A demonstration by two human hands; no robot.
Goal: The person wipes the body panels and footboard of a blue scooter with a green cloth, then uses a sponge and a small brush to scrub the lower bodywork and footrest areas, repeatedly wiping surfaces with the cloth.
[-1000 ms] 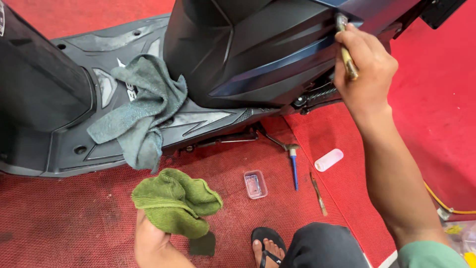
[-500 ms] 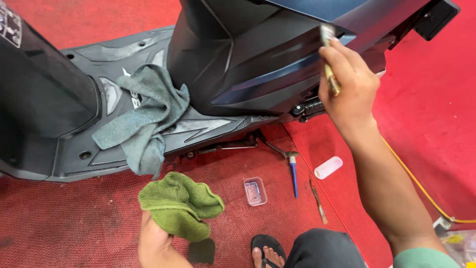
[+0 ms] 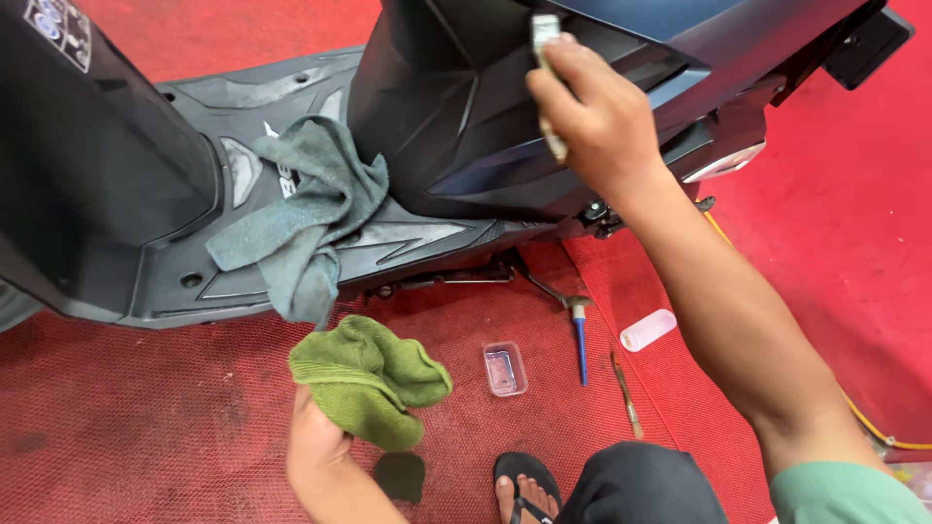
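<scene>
A dark scooter [image 3: 466, 126] stands on a red mat, its side panel facing me. My right hand [image 3: 597, 116] is closed around a small brush [image 3: 546, 29] with a pale handle, held upright against the scooter's side panel. Low at the mat, my left hand [image 3: 316, 442] grips a crumpled green cloth [image 3: 369, 378]. A grey-green cloth [image 3: 301, 218] lies draped over the scooter's footboard [image 3: 408, 243], hanging over its edge.
On the red mat [image 3: 146, 417] lie a small clear plastic tray [image 3: 505, 369], a blue-handled tool [image 3: 580, 340], a thin wooden-handled tool [image 3: 626, 393] and a pale plastic piece [image 3: 648, 330]. My sandalled foot [image 3: 524, 485] is at the bottom. A yellow cable [image 3: 874, 427] runs at right.
My right hand with the brush has shifted leftwards along the scooter's side panel. The left hand stays low, holding the green cloth.
</scene>
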